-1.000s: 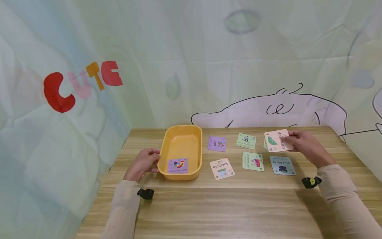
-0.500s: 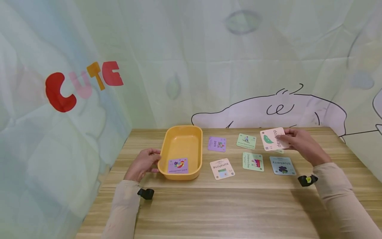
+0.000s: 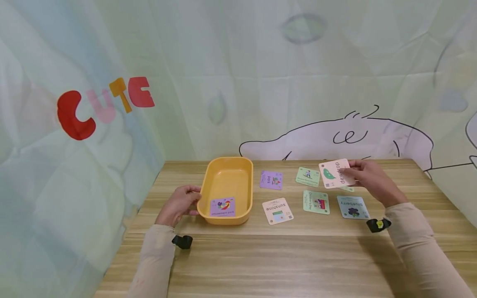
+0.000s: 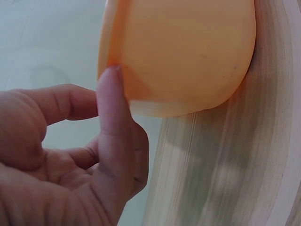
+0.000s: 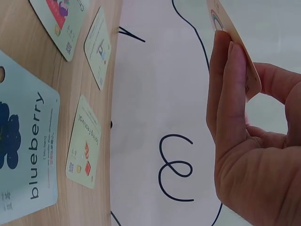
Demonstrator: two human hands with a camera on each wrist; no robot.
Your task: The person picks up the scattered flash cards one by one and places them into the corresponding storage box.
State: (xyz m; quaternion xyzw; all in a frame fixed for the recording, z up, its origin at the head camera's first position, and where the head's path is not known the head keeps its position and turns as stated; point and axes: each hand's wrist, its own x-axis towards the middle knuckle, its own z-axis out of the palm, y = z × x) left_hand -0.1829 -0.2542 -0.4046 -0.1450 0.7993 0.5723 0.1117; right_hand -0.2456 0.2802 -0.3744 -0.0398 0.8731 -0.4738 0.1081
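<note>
The right hand [image 3: 372,180] pinches a pink "dewdrop" card [image 3: 331,174], lifted over the back right of the table. In the right wrist view the card [image 5: 237,33] stands nearly edge-on between thumb and fingers. The left hand [image 3: 180,205] holds the near left side of a yellow tray [image 3: 250,182]; the left wrist view shows its fingers [image 4: 113,103] against the wall. Inside the tray lies a purple "amusement park" card [image 3: 222,207]. Below the dewdrop card is a green "Spring Festival" card [image 5: 84,146], mostly hidden in the head view.
Also on the table [image 3: 261,265] lie a purple "park" card [image 3: 271,180], a pink "sunshine" card [image 3: 277,210], a green "Children's Day" card [image 3: 316,202], another green card [image 3: 307,176] and a blue "blueberry" card [image 3: 353,207]. A printed curtain [image 3: 208,82] hangs behind.
The right hand has moved a little to the left with the dewdrop card, uncovering the right part of the green card beneath. The left hand and the tray have stayed in place.
</note>
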